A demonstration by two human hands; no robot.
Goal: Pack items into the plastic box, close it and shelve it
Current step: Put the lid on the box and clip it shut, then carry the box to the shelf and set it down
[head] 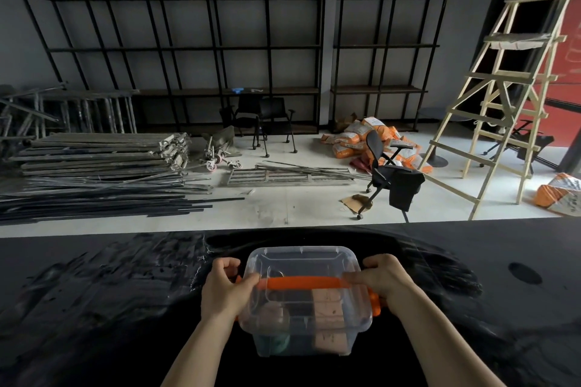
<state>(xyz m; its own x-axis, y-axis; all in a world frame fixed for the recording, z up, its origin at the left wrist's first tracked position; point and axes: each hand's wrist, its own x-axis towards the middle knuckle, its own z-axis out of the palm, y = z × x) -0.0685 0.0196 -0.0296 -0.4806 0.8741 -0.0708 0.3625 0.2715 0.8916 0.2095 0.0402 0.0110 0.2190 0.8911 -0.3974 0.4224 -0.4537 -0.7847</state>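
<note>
Clear plastic box sits lidded on the black table, left hand and right hand curled round its orange side latches; an unsnapped latch could spill it when shelved

Single head-worn wide-angle view, looking forward and tilted down. Close range at the bottom: both forearms enter from the lower edge, reaching onto a dark table right below the camera. Upper half faces across the floor to black shelving on the far wall, well away. Wooden ladder leans in at right, probably bent by lens distortion. No second view, so no overlap.
</note>
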